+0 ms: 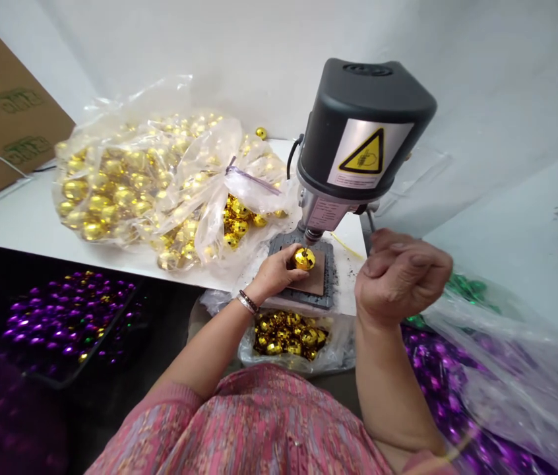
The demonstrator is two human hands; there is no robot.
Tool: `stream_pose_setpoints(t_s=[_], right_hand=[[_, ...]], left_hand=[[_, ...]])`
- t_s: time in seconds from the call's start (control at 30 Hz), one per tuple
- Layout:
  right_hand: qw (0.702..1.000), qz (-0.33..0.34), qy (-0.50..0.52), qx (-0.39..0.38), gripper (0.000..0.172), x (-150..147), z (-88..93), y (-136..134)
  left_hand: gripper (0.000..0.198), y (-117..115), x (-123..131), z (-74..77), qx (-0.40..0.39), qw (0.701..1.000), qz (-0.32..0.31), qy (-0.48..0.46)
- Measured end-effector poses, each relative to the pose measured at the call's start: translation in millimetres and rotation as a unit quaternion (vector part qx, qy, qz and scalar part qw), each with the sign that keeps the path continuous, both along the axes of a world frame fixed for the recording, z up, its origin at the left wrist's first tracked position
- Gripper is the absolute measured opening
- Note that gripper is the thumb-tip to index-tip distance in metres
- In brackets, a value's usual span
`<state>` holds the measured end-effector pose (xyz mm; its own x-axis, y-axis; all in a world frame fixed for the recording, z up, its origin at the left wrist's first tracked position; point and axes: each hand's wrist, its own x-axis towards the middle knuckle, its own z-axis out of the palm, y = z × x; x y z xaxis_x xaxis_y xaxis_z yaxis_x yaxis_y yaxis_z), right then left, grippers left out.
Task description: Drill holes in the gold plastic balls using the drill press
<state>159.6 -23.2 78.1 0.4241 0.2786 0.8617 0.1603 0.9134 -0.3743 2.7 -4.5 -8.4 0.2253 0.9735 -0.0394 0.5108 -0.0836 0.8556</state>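
Observation:
A bench drill press (365, 125) with a dark grey motor housing stands on the white table. Under its chuck, my left hand (276, 272) grips a shiny gold faceted ball (304, 258) between thumb and fingers. The drill's tip meets the top of the ball, or comes very near it; I cannot tell which. Beneath the ball lies a brown board (313, 284) on the drill's grey base (329, 267). To the right of the machine, my right hand (404, 274) is closed around the feed lever (371, 221), most of which the fingers hide.
A large clear bag (130, 178) of gold balls lies left on the table (2, 227). In front of me is an open bag (345, 346) of gold balls. Purple balls (66, 316) fill a crate at lower left; bagged purple balls (437, 376) sit at right. A cardboard box (6, 99) stands back left.

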Motion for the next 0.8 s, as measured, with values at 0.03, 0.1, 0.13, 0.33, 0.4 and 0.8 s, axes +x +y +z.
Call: stream_pose_setpoints(t_s=[0.03, 0.1, 0.13, 0.33, 0.4, 0.8], right_hand=[[1.0, 0.006, 0.007, -0.005, 0.023, 0, 7.9, 1], [0.999, 0.014, 0.02, -0.023, 0.026, 0, 30.1, 6], [0.999, 0.014, 0.024, -0.034, 0.027, 1, 42.6, 11], [0.992, 0.086, 0.041, -0.079, 0.025, 8, 86.9, 42], [0.992, 0.092, 0.039, -0.079, 0.024, 9, 87.0, 43], [0.99, 0.061, 0.04, -0.12, 0.018, 3, 84.4, 25]], left_hand=[[0.071, 0, 0, -0.6, -0.001, 1.0, 0.001, -0.001], [0.069, 0, 0, -1.7, 0.0, 1.0, 0.005, -0.004], [0.068, 0, 0, -2.1, 0.002, 1.0, 0.005, -0.008], [0.063, -5, -4, 1.4, 0.007, 0.999, -0.02, -0.034], [0.062, -9, -11, 3.6, 0.023, 0.998, -0.039, -0.048], [0.049, -4, -91, 32.8, 0.076, 0.994, -0.03, 0.074]])
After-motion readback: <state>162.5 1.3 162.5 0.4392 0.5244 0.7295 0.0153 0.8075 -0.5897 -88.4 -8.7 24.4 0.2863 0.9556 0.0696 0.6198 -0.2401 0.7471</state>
